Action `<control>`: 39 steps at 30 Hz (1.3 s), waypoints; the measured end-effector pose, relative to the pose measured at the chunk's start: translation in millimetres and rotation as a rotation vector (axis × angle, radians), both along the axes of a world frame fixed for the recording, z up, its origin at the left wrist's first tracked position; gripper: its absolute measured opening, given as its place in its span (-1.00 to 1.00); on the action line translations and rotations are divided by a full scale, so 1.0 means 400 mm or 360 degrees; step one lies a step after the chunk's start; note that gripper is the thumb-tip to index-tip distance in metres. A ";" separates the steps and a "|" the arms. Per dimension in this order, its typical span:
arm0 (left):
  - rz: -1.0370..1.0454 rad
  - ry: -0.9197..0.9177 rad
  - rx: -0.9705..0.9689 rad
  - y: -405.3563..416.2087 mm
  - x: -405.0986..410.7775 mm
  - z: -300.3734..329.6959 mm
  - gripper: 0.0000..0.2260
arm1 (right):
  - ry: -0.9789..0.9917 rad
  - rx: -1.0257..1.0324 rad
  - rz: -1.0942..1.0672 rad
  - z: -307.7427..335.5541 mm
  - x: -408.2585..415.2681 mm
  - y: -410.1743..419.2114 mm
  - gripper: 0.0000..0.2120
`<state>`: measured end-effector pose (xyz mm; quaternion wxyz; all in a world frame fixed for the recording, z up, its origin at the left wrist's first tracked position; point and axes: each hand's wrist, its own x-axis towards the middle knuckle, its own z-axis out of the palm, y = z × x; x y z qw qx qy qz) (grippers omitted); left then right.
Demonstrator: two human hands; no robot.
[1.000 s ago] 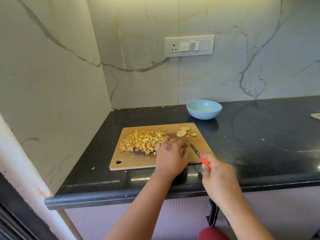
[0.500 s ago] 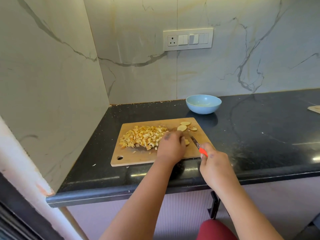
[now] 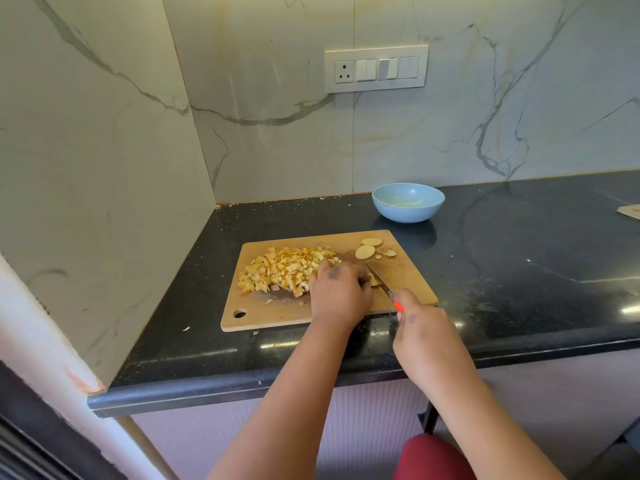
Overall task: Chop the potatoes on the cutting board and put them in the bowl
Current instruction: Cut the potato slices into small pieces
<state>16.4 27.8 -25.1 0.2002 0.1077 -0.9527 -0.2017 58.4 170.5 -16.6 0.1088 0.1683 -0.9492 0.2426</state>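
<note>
A wooden cutting board (image 3: 412, 271) lies on the black counter. On its left half sits a heap of diced potato (image 3: 284, 270). A few round potato slices (image 3: 366, 251) lie at the board's far right corner. My left hand (image 3: 337, 294) rests on the board with curled fingers over a potato piece (image 3: 374, 281), mostly hidden beneath it. My right hand (image 3: 426, 337) grips a knife (image 3: 381, 280) by its orange handle, and the blade lies right beside my left fingers. A light blue bowl (image 3: 408, 201) stands behind the board, apart from both hands.
The black counter (image 3: 519, 271) ends at marble walls on the left and behind. A switch panel (image 3: 376, 68) is on the back wall. A pale flat object (image 3: 629, 212) shows at the far right edge. Crumbs lie scattered near the board.
Both hands stay at the board's near right part. The knife blade has shifted slightly against the potato piece; the camera view has tilted a little.
</note>
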 end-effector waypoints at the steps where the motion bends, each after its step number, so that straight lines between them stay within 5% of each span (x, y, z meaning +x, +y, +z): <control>1: -0.0002 -0.0006 0.0005 0.002 0.001 0.002 -0.79 | -0.0015 -0.0008 -0.0001 0.003 0.001 0.002 -0.70; 12: 0.0030 -0.0017 0.0044 0.005 0.001 0.002 -0.81 | -0.0168 0.0007 -0.0020 0.026 -0.075 -0.033 -0.70; 19: 0.0024 -0.0014 0.0100 0.004 0.009 0.003 -0.81 | -0.0098 -0.0359 0.0029 0.012 -0.058 0.018 -0.78; 29: 0.0047 0.0013 0.0046 0.004 0.009 0.000 -0.82 | -0.0134 -0.0042 0.0011 0.029 -0.028 0.003 -0.76; 39: 0.0050 -0.0060 0.0090 0.000 0.009 0.007 -0.80 | -0.0413 0.0975 0.0025 0.244 -0.092 0.039 -0.86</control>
